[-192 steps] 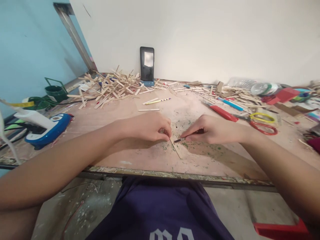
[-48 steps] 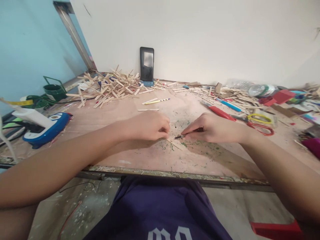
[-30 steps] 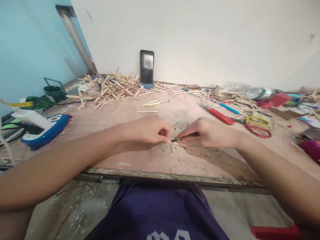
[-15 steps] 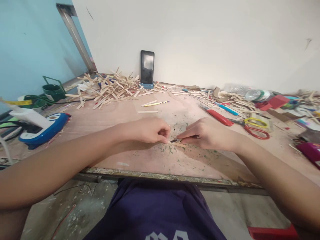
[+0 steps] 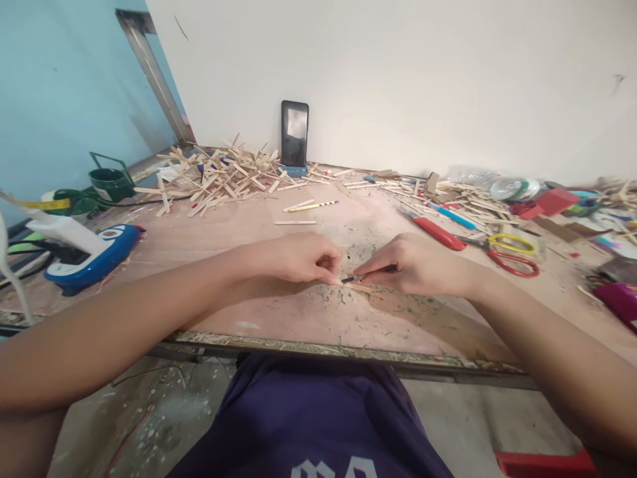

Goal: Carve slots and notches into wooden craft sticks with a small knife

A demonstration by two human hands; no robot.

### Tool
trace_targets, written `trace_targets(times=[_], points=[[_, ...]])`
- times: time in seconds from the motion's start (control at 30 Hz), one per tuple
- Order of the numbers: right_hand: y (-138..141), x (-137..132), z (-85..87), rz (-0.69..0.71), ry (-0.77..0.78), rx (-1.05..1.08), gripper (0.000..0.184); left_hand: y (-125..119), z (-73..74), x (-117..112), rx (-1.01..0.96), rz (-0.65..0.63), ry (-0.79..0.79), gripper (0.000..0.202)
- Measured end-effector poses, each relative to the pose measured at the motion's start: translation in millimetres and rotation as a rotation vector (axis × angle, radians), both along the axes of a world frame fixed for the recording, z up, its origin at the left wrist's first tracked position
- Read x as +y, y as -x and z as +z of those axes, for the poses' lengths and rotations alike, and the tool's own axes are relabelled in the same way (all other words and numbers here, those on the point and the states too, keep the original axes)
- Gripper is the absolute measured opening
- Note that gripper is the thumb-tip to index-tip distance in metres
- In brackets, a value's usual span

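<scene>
My left hand (image 5: 311,257) is closed in a pinch on one end of a short wooden craft stick (image 5: 360,288) lying on the tabletop. My right hand (image 5: 405,262) pinches a small dark blade (image 5: 347,280), whose tip rests at the stick close to my left fingertips. Most of the blade is hidden behind my right fingers. Green shavings (image 5: 343,300) are scattered around and below both hands. Beyond them lie another craft stick (image 5: 295,223) and a yellow pencil (image 5: 314,206).
A big heap of craft sticks (image 5: 223,174) lies at the back left, near a propped phone (image 5: 294,136). Red-handled pliers-like cutter (image 5: 440,234) and scissors (image 5: 512,261) lie right of my hand. A blue power strip (image 5: 94,259) is at left; the table edge (image 5: 298,353) is before me.
Both hands keep their grip and stay almost in place. The whole view has shifted very slightly, with things appearing a little further right.
</scene>
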State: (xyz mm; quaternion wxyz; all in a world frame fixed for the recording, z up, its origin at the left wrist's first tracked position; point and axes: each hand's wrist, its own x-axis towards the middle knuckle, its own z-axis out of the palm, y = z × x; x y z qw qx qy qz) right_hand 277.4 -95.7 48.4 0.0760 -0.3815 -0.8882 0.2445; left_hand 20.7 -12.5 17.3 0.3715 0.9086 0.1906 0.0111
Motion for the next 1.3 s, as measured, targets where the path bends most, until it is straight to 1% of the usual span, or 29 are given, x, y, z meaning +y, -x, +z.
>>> trace_targets(times=[0.1,0.27,0.43,0.6,0.8,0.93,1.07,1.3], points=[[0,-1,0.8,0.018,-0.064,-0.005,0.028,-1,0.9,0,-0.003,-0.006,0.005,0.018],[3,-5,5.2,0.034,-0.131,-0.044,0.029,-1,2.0,0,0.002,0.002,0.013,0.017],[4,-7,5.2,0.027,-0.156,-0.087,0.030,-1,3.0,0,0.006,0.002,0.008,0.016],[7,-9,5.2,0.019,-0.124,-0.075,0.032,-2,2.6,-1,-0.004,-0.005,-0.006,0.015],[10,-9,6.1,-0.020,0.011,0.003,0.035,0,3.2,-3,-0.011,-0.003,-0.015,0.012],[10,-8,5.0,-0.050,0.082,0.030,0.042,0,3.9,-3,-0.012,-0.007,-0.014,0.012],[8,-7,3.7,-0.042,0.068,0.023,0.045,-1,3.8,-3,-0.015,-0.012,-0.008,0.011],[5,-5,6.7,0.003,0.027,-0.017,0.036,0,3.1,-1,-0.007,-0.021,0.003,0.016]])
